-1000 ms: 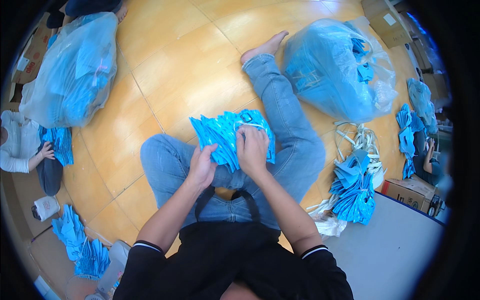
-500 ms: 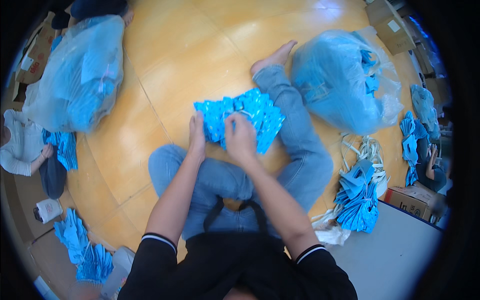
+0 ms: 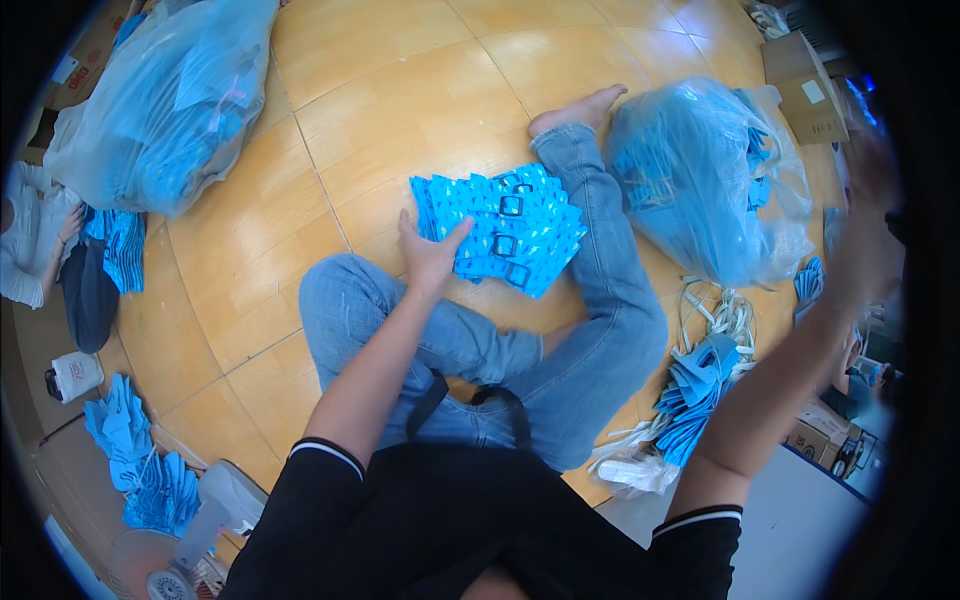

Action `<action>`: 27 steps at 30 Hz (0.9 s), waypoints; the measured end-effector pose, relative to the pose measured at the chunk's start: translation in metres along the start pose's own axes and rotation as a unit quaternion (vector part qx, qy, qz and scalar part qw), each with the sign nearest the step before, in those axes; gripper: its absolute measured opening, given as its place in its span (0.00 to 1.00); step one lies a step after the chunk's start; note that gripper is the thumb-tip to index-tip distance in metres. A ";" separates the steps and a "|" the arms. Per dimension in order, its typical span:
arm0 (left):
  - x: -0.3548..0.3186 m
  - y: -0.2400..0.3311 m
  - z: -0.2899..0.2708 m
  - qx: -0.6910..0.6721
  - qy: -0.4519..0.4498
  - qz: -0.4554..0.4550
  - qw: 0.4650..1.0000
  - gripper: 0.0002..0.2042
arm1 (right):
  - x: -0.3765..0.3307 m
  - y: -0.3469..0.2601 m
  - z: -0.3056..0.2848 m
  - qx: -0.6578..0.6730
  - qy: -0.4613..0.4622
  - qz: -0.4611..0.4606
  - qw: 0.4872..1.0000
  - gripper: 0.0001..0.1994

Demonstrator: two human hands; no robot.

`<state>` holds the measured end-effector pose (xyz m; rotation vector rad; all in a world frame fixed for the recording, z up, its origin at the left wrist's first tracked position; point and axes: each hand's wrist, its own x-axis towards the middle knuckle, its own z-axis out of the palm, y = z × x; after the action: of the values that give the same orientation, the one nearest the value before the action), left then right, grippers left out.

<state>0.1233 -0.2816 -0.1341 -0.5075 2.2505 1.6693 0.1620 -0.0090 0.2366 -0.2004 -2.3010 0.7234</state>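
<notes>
A fanned stack of flat blue printed pieces [image 3: 545, 225] lies on the floor between my legs, with several dark square outlines showing on top. Their exact kind I cannot make out; the edges look zigzag. At its near left corner my left hand [image 3: 430, 255] grips the stack, thumb on top and fingers along the side. My right hand [image 3: 872, 225] is raised far out at the right rim, away from the stack. Motion and the dark rim blur its fingers, so whatever it may hold is hidden.
Clear plastic bags of blue pieces stand at far left [image 3: 165, 120] and right [image 3: 690, 175]. Beside my right knee lie blue cut pieces [image 3: 695, 385] with pale straps [image 3: 730, 315]. A fan [image 3: 165, 565] and more blue pieces [image 3: 150, 475] are at lower left. Another person [image 3: 45, 235] sits left.
My right hand has left the top of the stack and swung out to the right. My left hand stays at the stack's left side, thumb now over it. The dark squares are uncovered.
</notes>
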 end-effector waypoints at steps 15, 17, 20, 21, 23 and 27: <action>0.021 0.009 0.040 -0.139 0.016 -0.063 0.988 0.50 | -0.163 0.215 0.322 -0.026 -0.564 0.252 0.786 0.17; 0.081 0.038 0.018 0.064 -0.114 0.008 0.991 0.47 | -0.200 0.195 0.291 0.162 -0.408 0.321 0.839 0.19; 0.145 0.081 0.014 0.165 -0.396 0.093 0.899 0.51 | -0.253 0.145 0.269 0.325 -0.289 0.647 0.626 0.17; 0.157 0.093 0.019 0.227 -0.458 0.126 0.850 0.51 | -0.274 0.124 0.264 0.361 -0.237 0.655 0.620 0.15; 0.165 0.107 0.026 0.314 -0.523 0.155 0.777 0.51 | -0.305 0.090 0.268 0.396 -0.194 0.619 0.650 0.16; 0.163 0.123 0.044 0.380 -0.572 0.130 0.715 0.54 | -0.327 0.062 0.292 0.454 -0.158 0.614 0.627 0.15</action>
<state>-0.0763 -0.2241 -0.1120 0.8609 1.7048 0.5626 0.2038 -0.1966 -0.1617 -1.2710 -1.4301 2.6314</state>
